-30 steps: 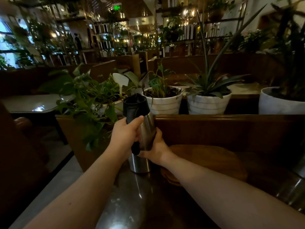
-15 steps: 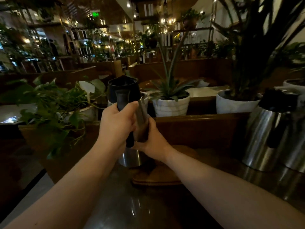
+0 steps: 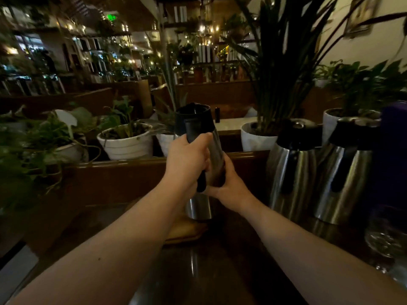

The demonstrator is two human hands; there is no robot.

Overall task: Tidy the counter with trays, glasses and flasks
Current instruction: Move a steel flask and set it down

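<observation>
no readable text anywhere, green ceiling sign too blurred

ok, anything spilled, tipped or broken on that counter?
Nothing stands out. The flask gripped by the left hand and right hand leans slightly; two flasks stand upright at the right. Too dark to rule out spills.

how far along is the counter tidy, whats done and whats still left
Done: two steel flasks stand side by side at the counter's right. In hand: a third flask, left hand on its black handle, right hand on its body. Left: placing it, and a glass at the near right.
</observation>
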